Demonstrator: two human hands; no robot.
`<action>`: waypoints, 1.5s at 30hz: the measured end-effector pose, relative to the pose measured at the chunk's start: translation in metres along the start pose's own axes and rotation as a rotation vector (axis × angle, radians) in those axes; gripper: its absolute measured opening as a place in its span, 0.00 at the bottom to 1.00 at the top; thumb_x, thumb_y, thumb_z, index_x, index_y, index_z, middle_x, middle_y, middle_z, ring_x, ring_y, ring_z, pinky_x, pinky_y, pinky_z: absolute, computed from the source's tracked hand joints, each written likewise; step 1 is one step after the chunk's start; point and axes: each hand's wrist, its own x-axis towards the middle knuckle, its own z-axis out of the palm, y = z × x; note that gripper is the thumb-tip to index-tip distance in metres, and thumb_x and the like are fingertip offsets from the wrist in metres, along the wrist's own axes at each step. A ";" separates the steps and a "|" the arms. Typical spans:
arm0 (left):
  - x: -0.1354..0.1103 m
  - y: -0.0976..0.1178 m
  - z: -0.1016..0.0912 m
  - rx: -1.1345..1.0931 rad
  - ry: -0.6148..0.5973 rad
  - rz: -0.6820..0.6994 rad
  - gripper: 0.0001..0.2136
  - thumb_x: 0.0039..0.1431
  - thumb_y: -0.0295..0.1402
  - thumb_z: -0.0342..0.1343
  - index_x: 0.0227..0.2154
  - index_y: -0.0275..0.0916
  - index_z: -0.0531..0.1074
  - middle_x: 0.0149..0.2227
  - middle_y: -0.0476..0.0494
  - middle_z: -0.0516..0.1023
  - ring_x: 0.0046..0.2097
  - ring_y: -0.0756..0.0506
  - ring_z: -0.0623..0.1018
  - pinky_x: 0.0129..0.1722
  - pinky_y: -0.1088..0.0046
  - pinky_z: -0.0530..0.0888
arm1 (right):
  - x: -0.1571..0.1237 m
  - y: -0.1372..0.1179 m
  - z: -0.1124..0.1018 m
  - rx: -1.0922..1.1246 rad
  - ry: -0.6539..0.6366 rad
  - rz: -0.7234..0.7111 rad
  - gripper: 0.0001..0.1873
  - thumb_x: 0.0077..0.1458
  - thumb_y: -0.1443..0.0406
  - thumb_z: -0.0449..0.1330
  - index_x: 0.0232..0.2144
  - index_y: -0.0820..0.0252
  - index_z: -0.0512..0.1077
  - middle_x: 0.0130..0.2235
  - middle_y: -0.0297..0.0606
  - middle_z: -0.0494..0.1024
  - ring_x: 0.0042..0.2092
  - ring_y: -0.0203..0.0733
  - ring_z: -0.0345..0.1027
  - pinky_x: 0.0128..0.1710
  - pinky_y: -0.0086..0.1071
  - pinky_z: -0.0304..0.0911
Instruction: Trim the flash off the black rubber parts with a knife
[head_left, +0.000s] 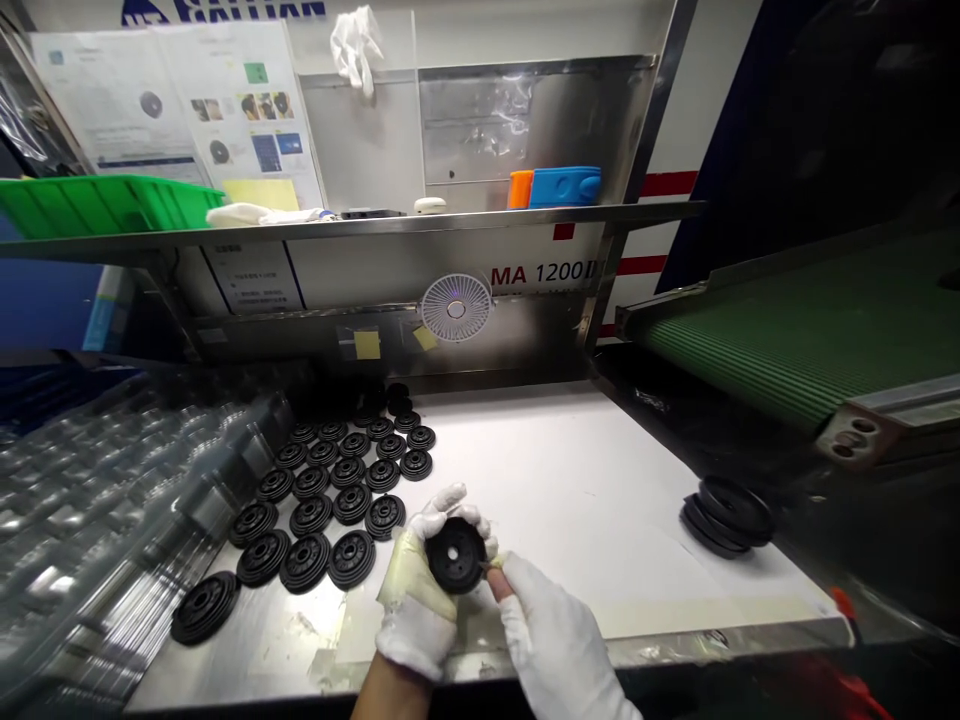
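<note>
1. The table (570, 480) is the largest thing near the hands, its white sheet spreading from 10 to 3 o'clock around the disc they hold.
2. The green belt (795, 345) runs off at 2 o'clock, well apart from both hands.
3. Clear plastic trays (97, 510) stand along the table's 9 o'clock side.
4. Rows of black discs (310, 514) lie flat between those trays and the hands, mostly towards 10 o'clock; the closest are just beside the left hand.
5. A small pile of black dishes (727, 515) sits at 3 o'clock, near the table's far right end.
6. The right hand (551, 625), in a white glove with one fingertip bare, comes in from 5 o'clock. Its fingertips meet the held disc's edge at about 4 o'clock; whether they pinch anything small, I cannot tell.
7. The left hand (418, 590), also gloved, has its grip closed around the disc from 7 through 12 to about 3 o'clock.
8. The held disc (469, 570) is round, so no long axis shows; its face tips towards the wearer, raised above the table, between both hands, with the left wrapped closer about it.
</note>
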 end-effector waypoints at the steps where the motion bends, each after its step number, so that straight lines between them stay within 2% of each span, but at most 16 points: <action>1: 0.001 -0.001 0.000 -0.008 0.020 0.032 0.09 0.49 0.27 0.51 0.34 0.34 0.69 0.25 0.44 0.71 0.29 0.46 0.73 0.30 0.67 0.70 | 0.001 0.000 0.000 -0.021 0.006 0.009 0.15 0.60 0.61 0.41 0.30 0.54 0.66 0.26 0.35 0.72 0.27 0.41 0.66 0.25 0.30 0.56; 6: 0.006 -0.005 0.005 -0.100 0.121 0.084 0.04 0.49 0.26 0.56 0.30 0.36 0.68 0.24 0.48 0.69 0.28 0.50 0.72 0.30 0.72 0.71 | 0.000 -0.006 0.008 -0.067 0.037 -0.004 0.15 0.60 0.59 0.41 0.31 0.52 0.67 0.26 0.32 0.73 0.26 0.42 0.68 0.24 0.31 0.54; 10: 0.005 -0.005 0.013 -0.152 0.206 0.117 0.04 0.48 0.24 0.56 0.27 0.37 0.67 0.23 0.50 0.68 0.26 0.52 0.71 0.29 0.75 0.71 | -0.006 -0.012 0.016 -0.048 0.073 -0.006 0.14 0.60 0.59 0.42 0.34 0.51 0.67 0.27 0.31 0.74 0.28 0.42 0.69 0.25 0.31 0.54; 12: 0.004 -0.004 0.014 -0.116 0.205 0.128 0.05 0.48 0.24 0.55 0.30 0.37 0.68 0.25 0.49 0.69 0.28 0.51 0.72 0.32 0.73 0.72 | -0.007 -0.013 0.017 -0.052 0.064 -0.011 0.15 0.60 0.59 0.42 0.31 0.52 0.67 0.26 0.32 0.74 0.26 0.42 0.68 0.24 0.32 0.53; 15: 0.000 -0.002 0.009 -0.030 0.148 0.056 0.10 0.48 0.26 0.53 0.36 0.37 0.68 0.30 0.44 0.72 0.34 0.45 0.74 0.36 0.64 0.73 | -0.007 -0.011 0.015 -0.033 0.034 -0.019 0.16 0.61 0.59 0.40 0.30 0.52 0.66 0.26 0.32 0.73 0.27 0.42 0.67 0.24 0.32 0.53; 17: -0.001 -0.001 0.005 -0.024 0.120 0.034 0.09 0.48 0.26 0.52 0.35 0.36 0.68 0.29 0.43 0.72 0.33 0.44 0.74 0.35 0.63 0.72 | -0.006 -0.009 0.012 -0.008 0.031 -0.001 0.16 0.60 0.60 0.40 0.30 0.53 0.66 0.27 0.33 0.74 0.27 0.41 0.67 0.24 0.31 0.54; 20: 0.001 -0.002 0.003 -0.083 0.118 0.082 0.06 0.49 0.25 0.53 0.31 0.36 0.69 0.24 0.47 0.70 0.29 0.48 0.73 0.32 0.68 0.72 | -0.005 -0.009 0.010 -0.005 0.031 0.038 0.17 0.60 0.59 0.40 0.30 0.53 0.66 0.26 0.33 0.74 0.26 0.41 0.68 0.24 0.30 0.55; 26: 0.008 -0.009 0.010 -0.224 0.254 0.144 0.02 0.50 0.26 0.55 0.25 0.37 0.67 0.22 0.51 0.68 0.26 0.52 0.71 0.29 0.76 0.72 | -0.008 -0.015 0.019 -0.009 0.040 0.046 0.16 0.61 0.58 0.40 0.29 0.52 0.66 0.27 0.32 0.74 0.28 0.41 0.69 0.25 0.29 0.56; 29: 0.007 -0.012 0.006 -0.153 0.198 0.195 0.07 0.49 0.25 0.55 0.33 0.37 0.70 0.28 0.47 0.73 0.33 0.49 0.75 0.38 0.70 0.73 | -0.010 -0.014 0.022 -0.032 0.033 0.037 0.17 0.61 0.58 0.40 0.28 0.52 0.65 0.25 0.31 0.73 0.25 0.40 0.67 0.23 0.30 0.53; 31: 0.004 -0.012 0.001 -0.075 0.142 0.151 0.13 0.49 0.26 0.54 0.40 0.37 0.69 0.37 0.41 0.74 0.41 0.43 0.74 0.42 0.63 0.71 | -0.011 -0.010 0.021 -0.049 0.040 0.023 0.18 0.61 0.58 0.40 0.27 0.53 0.64 0.24 0.32 0.72 0.24 0.41 0.66 0.22 0.30 0.52; 33: 0.002 -0.012 -0.003 -0.035 0.115 0.082 0.14 0.49 0.28 0.52 0.42 0.36 0.68 0.40 0.37 0.73 0.43 0.39 0.74 0.40 0.58 0.71 | -0.012 -0.006 0.018 -0.041 0.036 0.017 0.17 0.61 0.58 0.40 0.28 0.53 0.65 0.25 0.32 0.73 0.25 0.41 0.66 0.23 0.31 0.53; 38: 0.005 -0.013 -0.002 -0.105 0.121 0.117 0.06 0.49 0.26 0.53 0.32 0.37 0.69 0.24 0.47 0.70 0.28 0.48 0.73 0.30 0.69 0.71 | -0.011 -0.001 0.012 -0.007 0.022 0.061 0.16 0.61 0.59 0.40 0.32 0.53 0.66 0.28 0.34 0.74 0.27 0.41 0.68 0.24 0.30 0.55; 42: 0.008 -0.014 0.007 -0.173 0.227 0.155 0.04 0.49 0.25 0.55 0.28 0.38 0.68 0.22 0.51 0.68 0.25 0.51 0.70 0.28 0.73 0.71 | -0.011 -0.005 0.014 -0.034 0.025 0.095 0.16 0.61 0.59 0.40 0.31 0.53 0.66 0.27 0.33 0.73 0.26 0.42 0.67 0.24 0.31 0.54; 45: 0.006 -0.013 0.011 -0.211 0.253 0.166 0.02 0.53 0.26 0.52 0.27 0.38 0.67 0.21 0.51 0.68 0.25 0.51 0.70 0.29 0.73 0.71 | -0.011 -0.007 0.017 0.025 0.017 0.100 0.16 0.61 0.59 0.40 0.30 0.53 0.65 0.27 0.33 0.72 0.27 0.41 0.67 0.26 0.30 0.54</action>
